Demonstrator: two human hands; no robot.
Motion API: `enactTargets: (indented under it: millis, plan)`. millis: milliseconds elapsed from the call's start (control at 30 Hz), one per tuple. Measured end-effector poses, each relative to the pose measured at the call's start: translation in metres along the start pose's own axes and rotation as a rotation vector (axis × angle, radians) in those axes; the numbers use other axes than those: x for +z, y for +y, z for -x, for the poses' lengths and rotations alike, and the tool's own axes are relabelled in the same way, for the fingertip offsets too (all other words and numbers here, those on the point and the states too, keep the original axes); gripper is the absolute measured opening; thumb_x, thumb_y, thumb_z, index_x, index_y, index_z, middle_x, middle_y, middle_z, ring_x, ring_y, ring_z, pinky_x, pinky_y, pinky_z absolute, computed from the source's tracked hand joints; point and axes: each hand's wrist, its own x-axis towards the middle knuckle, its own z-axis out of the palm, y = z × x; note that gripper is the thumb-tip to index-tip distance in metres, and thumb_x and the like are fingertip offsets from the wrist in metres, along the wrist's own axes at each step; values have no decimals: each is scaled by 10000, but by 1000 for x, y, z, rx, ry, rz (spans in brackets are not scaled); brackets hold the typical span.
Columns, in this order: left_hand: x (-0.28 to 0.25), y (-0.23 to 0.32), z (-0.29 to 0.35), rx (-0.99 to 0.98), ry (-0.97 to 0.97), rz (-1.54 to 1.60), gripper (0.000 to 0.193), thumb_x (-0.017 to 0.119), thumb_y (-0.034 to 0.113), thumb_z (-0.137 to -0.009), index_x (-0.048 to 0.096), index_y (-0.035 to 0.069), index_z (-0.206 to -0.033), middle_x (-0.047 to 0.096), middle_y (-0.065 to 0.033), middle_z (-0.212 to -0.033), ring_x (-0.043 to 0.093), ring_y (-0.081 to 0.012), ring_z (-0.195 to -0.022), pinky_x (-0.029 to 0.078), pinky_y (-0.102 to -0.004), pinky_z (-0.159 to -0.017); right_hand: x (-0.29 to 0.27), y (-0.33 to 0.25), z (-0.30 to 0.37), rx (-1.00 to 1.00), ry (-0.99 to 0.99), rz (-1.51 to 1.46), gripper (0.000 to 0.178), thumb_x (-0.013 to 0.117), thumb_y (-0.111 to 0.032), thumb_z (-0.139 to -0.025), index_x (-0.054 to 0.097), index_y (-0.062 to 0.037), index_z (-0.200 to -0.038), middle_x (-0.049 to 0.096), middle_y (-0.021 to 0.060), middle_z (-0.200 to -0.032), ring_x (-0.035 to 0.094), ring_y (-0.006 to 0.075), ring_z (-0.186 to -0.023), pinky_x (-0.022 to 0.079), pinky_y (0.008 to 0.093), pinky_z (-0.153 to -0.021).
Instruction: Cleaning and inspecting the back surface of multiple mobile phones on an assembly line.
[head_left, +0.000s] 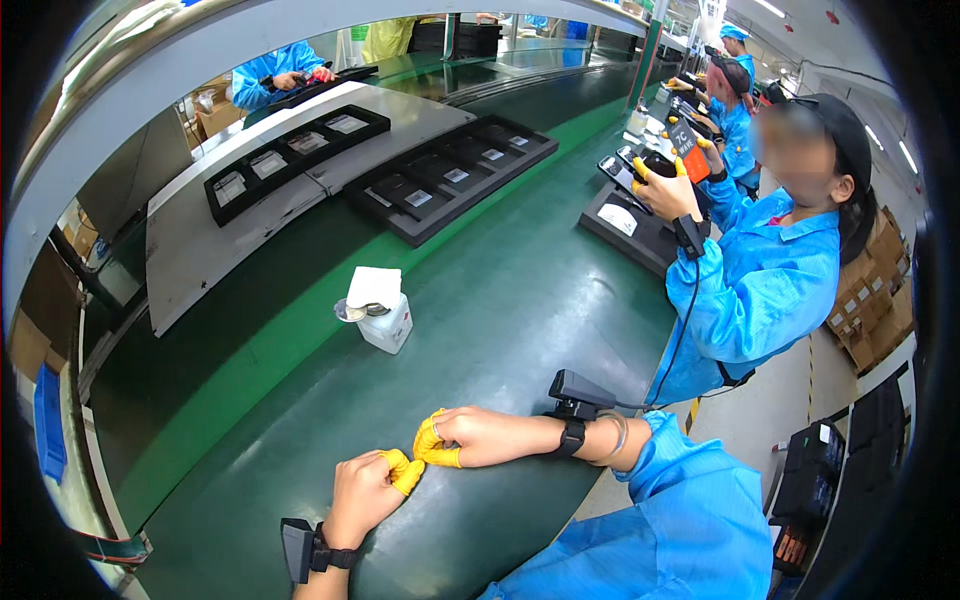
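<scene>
Two hands meet low in my view, at about six o'clock, over the dark green conveyor belt (500,300). My left hand (365,492) is curled loosely, with yellow finger cots (405,470) on its fingertips; my right hand (470,437) comes in from four o'clock, its own yellow-capped fingertips (432,447) pinched together and touching those of the left. I cannot tell whether anything small sits between them (the cots hide whatever might be there). Each wrist carries a black strap with a small black device (297,548) on it, and the right one also has a metal bangle (615,440).

At about eleven o'clock from the hands, well apart from them, a small white bottle (387,322) stands on the belt with a white cloth (373,288) draped over its top. Farther off at twelve o'clock lie long black trays (455,175) holding dark flat units. At two o'clock a co-worker in a blue smock (765,285) holds a dark flat device (625,175) above another black tray (640,235), with yellow cots on the fingers too.
</scene>
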Motion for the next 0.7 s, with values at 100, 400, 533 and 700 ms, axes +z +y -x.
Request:
enactTargets:
  millis: [100,400,533,700]
  plan:
    - [1,-2,1,19,16,-1,216,740,228,-730,628,55,-665,557,-85,-568,555,-267,-509,443,-358,-480,5,3,-1,-35,45,-24,120,581,-95,-848,605,4,-912,610,157,-891,574,341,-842,463,405,-765]
    - [-3,2,0,13,-9,31,180,742,179,-721,641,32,-698,570,-118,-602,546,-279,-506,426,-356,-483,1,3,-1,-16,9,8,126,584,-90,-860,615,4,-939,621,137,-936,577,317,-858,470,387,-780]
    - [-3,3,0,11,-3,27,173,742,173,-719,646,29,-706,574,-122,-608,546,-279,-507,428,-354,-486,-2,-3,0,4,-13,-5,129,583,-89,-861,619,2,-945,623,134,-940,577,318,-863,468,387,-789]
    - [-1,4,0,0,-10,20,172,740,170,-720,649,24,-713,584,-126,-620,556,-280,-518,437,-349,-494,-1,-2,3,4,-4,15,129,584,-84,-859,618,2,-949,624,133,-943,575,318,-859,464,384,-791]
